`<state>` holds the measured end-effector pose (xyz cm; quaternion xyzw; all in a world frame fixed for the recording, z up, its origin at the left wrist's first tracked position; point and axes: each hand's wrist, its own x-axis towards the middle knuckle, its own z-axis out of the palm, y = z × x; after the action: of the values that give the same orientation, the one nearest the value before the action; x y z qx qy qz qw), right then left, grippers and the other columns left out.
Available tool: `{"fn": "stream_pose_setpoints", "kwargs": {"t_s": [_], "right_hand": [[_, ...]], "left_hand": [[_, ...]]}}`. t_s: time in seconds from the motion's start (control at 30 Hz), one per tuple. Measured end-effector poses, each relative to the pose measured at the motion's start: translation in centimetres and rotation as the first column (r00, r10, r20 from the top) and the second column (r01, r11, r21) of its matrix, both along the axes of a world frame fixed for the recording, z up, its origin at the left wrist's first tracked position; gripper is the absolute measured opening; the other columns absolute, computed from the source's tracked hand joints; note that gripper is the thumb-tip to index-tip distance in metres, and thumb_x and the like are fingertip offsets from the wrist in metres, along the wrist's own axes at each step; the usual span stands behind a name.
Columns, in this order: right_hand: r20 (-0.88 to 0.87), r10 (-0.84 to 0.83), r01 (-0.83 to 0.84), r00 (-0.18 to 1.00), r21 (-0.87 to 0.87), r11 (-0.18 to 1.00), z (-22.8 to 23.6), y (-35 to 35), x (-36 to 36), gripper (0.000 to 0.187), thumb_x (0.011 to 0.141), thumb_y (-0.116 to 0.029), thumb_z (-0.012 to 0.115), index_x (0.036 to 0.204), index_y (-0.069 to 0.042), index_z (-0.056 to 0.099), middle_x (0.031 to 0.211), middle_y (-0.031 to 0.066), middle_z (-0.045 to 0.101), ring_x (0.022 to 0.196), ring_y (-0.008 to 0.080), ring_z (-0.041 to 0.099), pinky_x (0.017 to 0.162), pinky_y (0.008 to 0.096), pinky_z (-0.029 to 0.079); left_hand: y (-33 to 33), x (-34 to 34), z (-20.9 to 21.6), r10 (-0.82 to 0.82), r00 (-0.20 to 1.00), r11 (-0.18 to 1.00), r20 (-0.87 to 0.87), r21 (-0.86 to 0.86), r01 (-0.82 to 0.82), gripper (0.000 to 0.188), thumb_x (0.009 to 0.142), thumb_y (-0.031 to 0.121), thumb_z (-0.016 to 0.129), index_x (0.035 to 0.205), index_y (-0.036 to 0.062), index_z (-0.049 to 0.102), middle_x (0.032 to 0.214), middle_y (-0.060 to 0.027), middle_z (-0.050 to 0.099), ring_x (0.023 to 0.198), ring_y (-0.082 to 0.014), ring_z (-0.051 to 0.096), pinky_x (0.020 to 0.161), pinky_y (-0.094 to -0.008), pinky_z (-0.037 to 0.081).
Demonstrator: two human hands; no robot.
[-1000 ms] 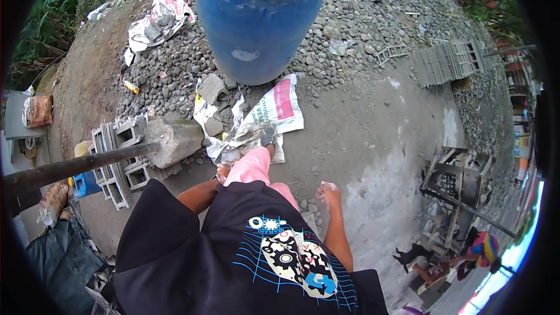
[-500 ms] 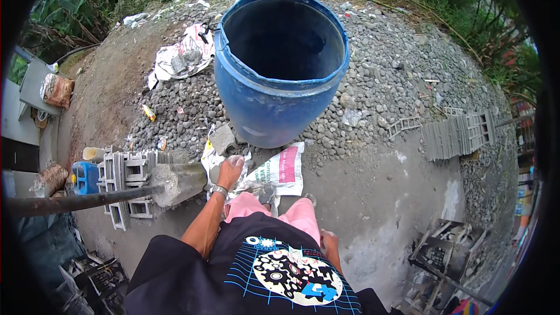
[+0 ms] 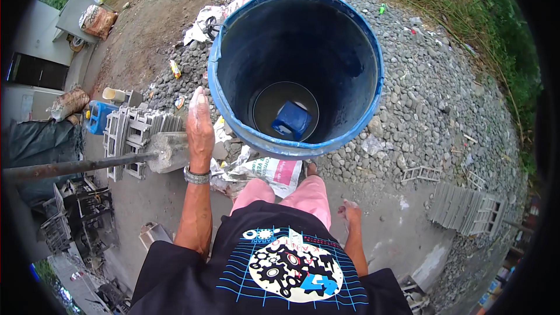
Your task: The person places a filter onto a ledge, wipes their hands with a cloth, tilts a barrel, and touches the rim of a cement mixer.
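Both hands [image 3: 200, 131] [image 3: 350, 211] (left foremost) are now nearer the blue drum [image 3: 344, 81].

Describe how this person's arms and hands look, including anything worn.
Loose black sleeves end near the elbows. A grey linked band, perhaps a watch, circles the left wrist. The left hand and right hand wear no gloves; pale smudges mark the left.

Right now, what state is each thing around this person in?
Blue barrel: upright, open-topped
Blue container: inside the barrel, down near its bottom
Blue jug: yellow cap on
White sack: crumpled on the ground
Grey hollow blocks: lined up in a row
Left hand: raised, grip open
Right hand: lowered, grip unclear
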<state>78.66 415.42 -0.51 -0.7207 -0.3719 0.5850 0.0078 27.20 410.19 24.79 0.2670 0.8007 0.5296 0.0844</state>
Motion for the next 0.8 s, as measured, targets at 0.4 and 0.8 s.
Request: {"fn": "stream_pose_setpoints", "kwargs": {"t_s": [0.4, 0.8], "right_hand": [[-0.046, 0.118, -0.117, 0.992, 0.025, 0.993, -0.7, 17.7, -3.7, 0.033, 0.088, -0.032, 0.060, 0.103, -0.003, 0.064, 0.075, 0.0062, 0.066, 0.061, 0.0168, 0.065, 0.050, 0.0292, 0.043], [-0.151, 0.365, -0.376, 0.918, -0.045, 0.926, -8.3, 15.7, -11.6, 0.032, 0.086, -0.030, 0.061, 0.103, -0.002, 0.064, 0.074, 0.0072, 0.066, 0.059, 0.0183, 0.064, 0.048, 0.0294, 0.045]], "left_hand": [[6.4, 3.1, -0.5, 0.045, 0.961, 0.937, 0.273, 0.322, -0.135, 0.074, 0.084, 0.022, 0.048, 0.145, -0.0074, 0.020, 0.138, -0.0207, 0.041, 0.123, -0.0251, 0.044, 0.105, -0.0333, 0.033], [8.9, 2.0, 1.0, 0.062, 0.971, 0.960, 0.231, 0.253, -0.122, 0.079, 0.082, 0.030, 0.047, 0.146, -0.0068, 0.020, 0.142, -0.0202, 0.037, 0.128, -0.0264, 0.041, 0.108, -0.0371, 0.030]]}}
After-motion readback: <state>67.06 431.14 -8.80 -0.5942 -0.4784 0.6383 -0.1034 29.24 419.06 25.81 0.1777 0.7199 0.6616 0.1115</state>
